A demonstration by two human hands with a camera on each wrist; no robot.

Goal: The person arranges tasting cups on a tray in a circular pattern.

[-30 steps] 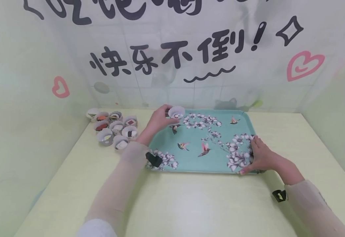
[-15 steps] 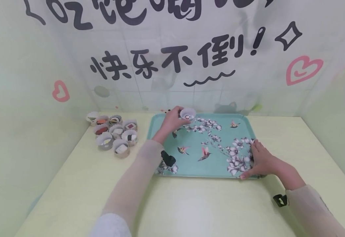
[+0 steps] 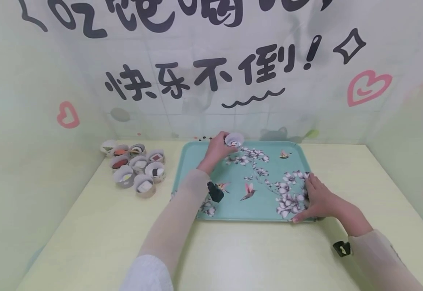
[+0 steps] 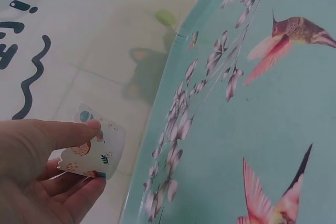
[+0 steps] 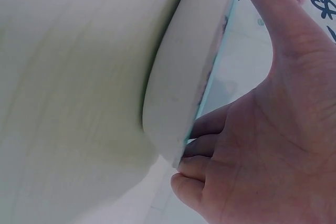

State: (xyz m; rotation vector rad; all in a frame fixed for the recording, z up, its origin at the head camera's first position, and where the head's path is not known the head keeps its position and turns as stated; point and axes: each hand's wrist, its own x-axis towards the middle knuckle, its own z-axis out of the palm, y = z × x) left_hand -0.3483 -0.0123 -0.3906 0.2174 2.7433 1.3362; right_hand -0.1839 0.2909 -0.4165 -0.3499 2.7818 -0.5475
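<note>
My left hand [image 3: 218, 149] holds a small white paper cup [image 3: 234, 139] over the back part of a teal tray [image 3: 191, 161] printed with blossoms and hummingbirds. Inside the cup lies a small red-and-white piece. In the left wrist view, thumb and fingers pinch the cup's [image 4: 113, 153] printed side from opposite sides; it appears tilted there. At the tray's front right corner, my right hand [image 3: 320, 198] holds the rim, thumb at the front edge and fingers along the right edge. The right wrist view shows the tray's pale underside [image 5: 178, 77] beside the palm.
A cluster of several paper cups [image 3: 145, 186] stands at the back left of the pale yellow table [image 3: 247, 258], holding small sushi-like pieces. A white printed curtain [image 3: 211, 121] rises right behind the tray, with walls on both sides.
My left hand has carried the cup rightward over the tray, slowing in the last half second. My right hand stays at the tray's corner. The head view has shifted slightly.
</note>
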